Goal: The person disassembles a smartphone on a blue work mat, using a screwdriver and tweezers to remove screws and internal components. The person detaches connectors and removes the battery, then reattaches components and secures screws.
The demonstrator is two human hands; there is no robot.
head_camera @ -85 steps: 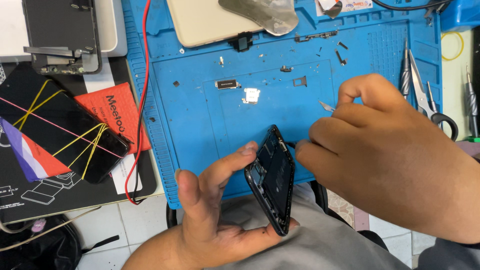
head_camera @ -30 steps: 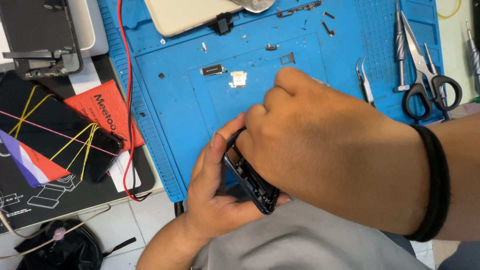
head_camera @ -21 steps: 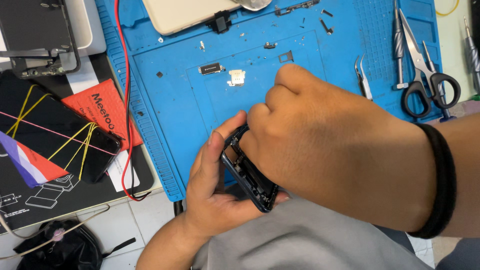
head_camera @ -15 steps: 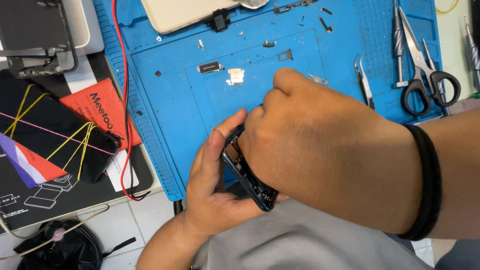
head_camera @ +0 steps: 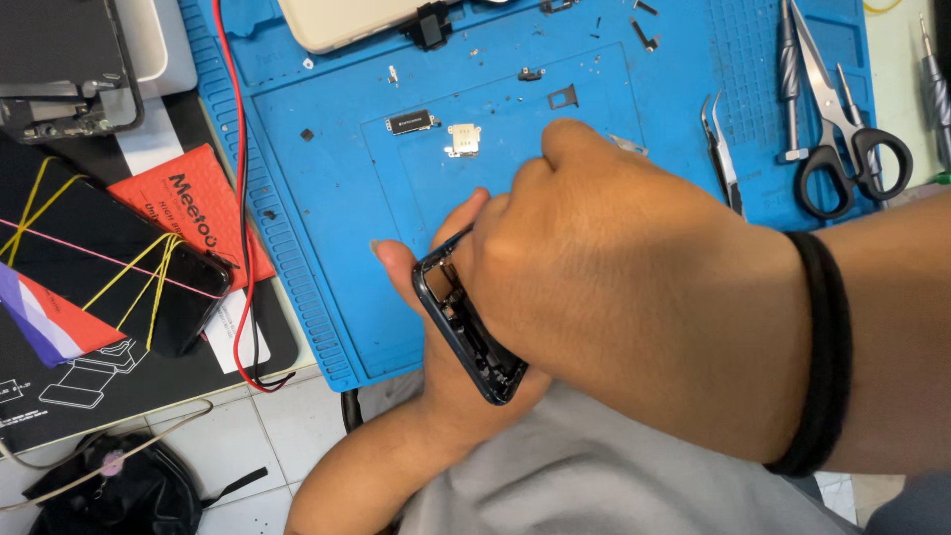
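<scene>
My left hand [head_camera: 436, 396] grips a dark, opened phone frame [head_camera: 466, 332] from below, edge-on over the front edge of a blue work mat [head_camera: 327, 168]. My thumb lies along the frame's left side. My right hand [head_camera: 634, 277], with a black band [head_camera: 817, 357] on its wrist, is curled over the frame's upper end and covers most of it. Its fingertips, and anything in them, are hidden.
Small loose phone parts [head_camera: 464, 139] and screws lie on the mat, with tweezers [head_camera: 721, 149], a screwdriver [head_camera: 788, 69] and scissors [head_camera: 842, 129] at right. A beige device [head_camera: 347, 18] sits at the top. A rubber-banded black phone [head_camera: 99, 267], a red packet [head_camera: 188, 198] and a red wire [head_camera: 241, 198] are at left.
My right hand has come from beside the phone frame to right over it and closed on its upper end. Over the last second both hands hold almost still.
</scene>
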